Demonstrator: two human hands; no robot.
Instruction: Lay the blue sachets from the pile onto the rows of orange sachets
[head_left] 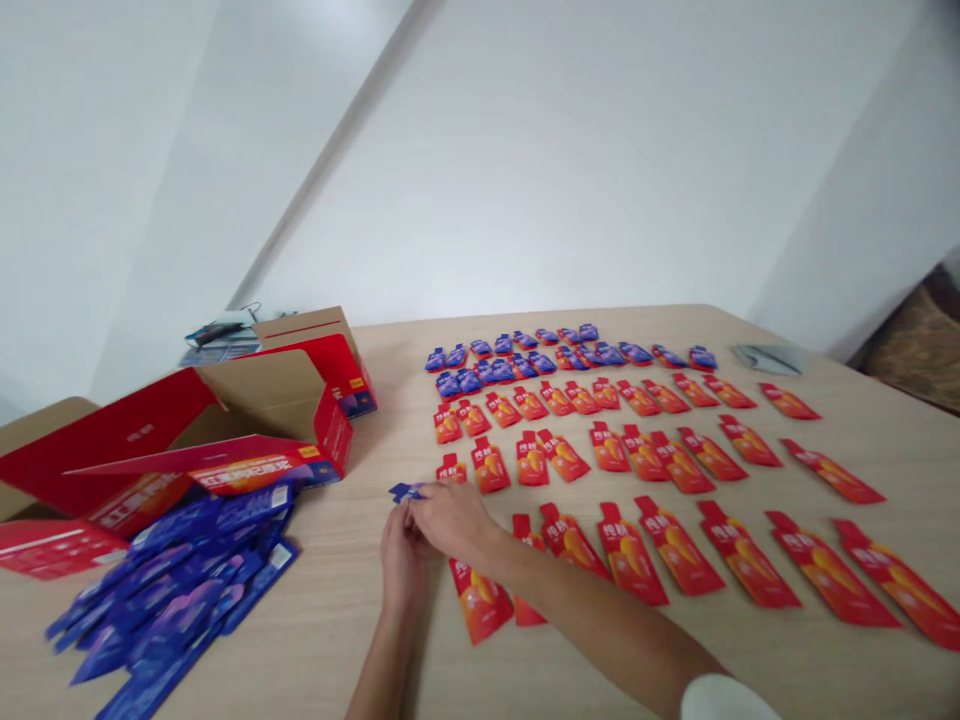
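Observation:
Both hands meet near the middle of the table. A small blue pouch (pixel 406 491) sticks out beyond the fingertips; most of it is hidden. My left hand (pixel 402 552) is closed on it from below, thumb side up. My right hand (pixel 454 517) reaches across from the right and pinches the same pouch. Red pouches with an orange fruit picture lie flat beside the hands, the closest being one partly under the right wrist (pixel 480 603). To the left, a heap of blue pouches (pixel 180 590) spills over the tabletop in front of an open red box (pixel 259 450).
Several rows of red pouches (pixel 631 556) spread to the right, with rows of blue pouches (pixel 495 371) behind them. Another open red carton (pixel 337 362) stands at the back left near stacked items (pixel 221 335). A clear plastic packet (pixel 769 359) lies far right. A white wall (pixel 570 160) borders the table.

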